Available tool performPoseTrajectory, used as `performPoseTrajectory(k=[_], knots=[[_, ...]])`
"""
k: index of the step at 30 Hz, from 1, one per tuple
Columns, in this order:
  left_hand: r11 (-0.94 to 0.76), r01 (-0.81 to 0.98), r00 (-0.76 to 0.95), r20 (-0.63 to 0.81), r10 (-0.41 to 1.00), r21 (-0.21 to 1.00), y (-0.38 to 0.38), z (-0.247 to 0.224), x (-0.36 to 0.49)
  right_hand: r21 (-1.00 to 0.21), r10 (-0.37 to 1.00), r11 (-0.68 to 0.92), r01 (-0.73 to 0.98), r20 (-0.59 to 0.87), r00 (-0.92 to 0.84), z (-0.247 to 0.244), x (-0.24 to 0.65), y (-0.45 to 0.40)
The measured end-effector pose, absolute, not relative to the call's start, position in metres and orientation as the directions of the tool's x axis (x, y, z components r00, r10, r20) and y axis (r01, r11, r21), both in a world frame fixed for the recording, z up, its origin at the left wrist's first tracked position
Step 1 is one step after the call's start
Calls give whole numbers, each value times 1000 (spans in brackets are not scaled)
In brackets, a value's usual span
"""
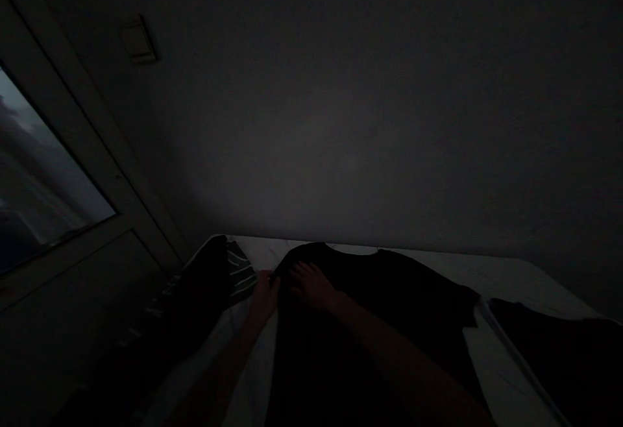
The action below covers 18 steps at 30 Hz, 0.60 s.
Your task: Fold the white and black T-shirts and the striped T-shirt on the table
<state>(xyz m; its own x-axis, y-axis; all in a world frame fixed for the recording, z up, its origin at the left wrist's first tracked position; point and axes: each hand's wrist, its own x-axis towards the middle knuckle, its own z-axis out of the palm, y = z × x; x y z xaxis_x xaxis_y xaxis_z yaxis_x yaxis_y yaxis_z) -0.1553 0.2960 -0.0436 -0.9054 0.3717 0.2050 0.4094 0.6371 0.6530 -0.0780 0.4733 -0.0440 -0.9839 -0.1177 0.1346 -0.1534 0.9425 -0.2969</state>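
Observation:
A black short-sleeved shirt (370, 310) lies spread on a pale marble-patterned table (438, 263), its neckline toward the wall. My left hand (265, 294) is closed on the edge of the shirt's left sleeve. Just to the right, my right hand (311, 284) lies on the fabric near that shoulder, fingers spread and flat. The scene is very dark, and the shirt's lower part runs out of view at the bottom.
Dark clothing (195, 304) with a striped piece (240, 268) lies at the table's left end. Another dark garment (559, 349) is at the right. Behind stands a grey wall with a switch (137, 39); a door with a glass pane (43, 167) is at left.

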Motion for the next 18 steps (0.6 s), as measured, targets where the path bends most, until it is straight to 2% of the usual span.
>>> performPoseTrajectory(k=[6, 9, 11, 13, 15, 18], knots=[[609, 367, -924, 202, 324, 703, 284, -39, -154, -304, -118, 942, -143, 99, -988, -35, -77, 471], [633, 455, -890, 317, 327, 626, 281, -33, -144, -308, -83, 944, -119, 128, -988, -28, -66, 472], [618, 603, -797, 416, 438, 505, 279, -34, -128, -291, -41, 952, -90, 170, -985, -24, -49, 477], [514, 780, -626, 428, 652, 358, 275, -40, -103, -266, 4, 963, -49, 197, -980, -25, -23, 490], [382, 897, -439, 357, 824, 221, 265, -51, -76, -245, 72, 969, 23, 195, -978, -29, 6, 514], [342, 936, -352, 234, 906, 85, 250, -65, -50, -205, 216, 962, 182, 161, -963, -38, 47, 563]])
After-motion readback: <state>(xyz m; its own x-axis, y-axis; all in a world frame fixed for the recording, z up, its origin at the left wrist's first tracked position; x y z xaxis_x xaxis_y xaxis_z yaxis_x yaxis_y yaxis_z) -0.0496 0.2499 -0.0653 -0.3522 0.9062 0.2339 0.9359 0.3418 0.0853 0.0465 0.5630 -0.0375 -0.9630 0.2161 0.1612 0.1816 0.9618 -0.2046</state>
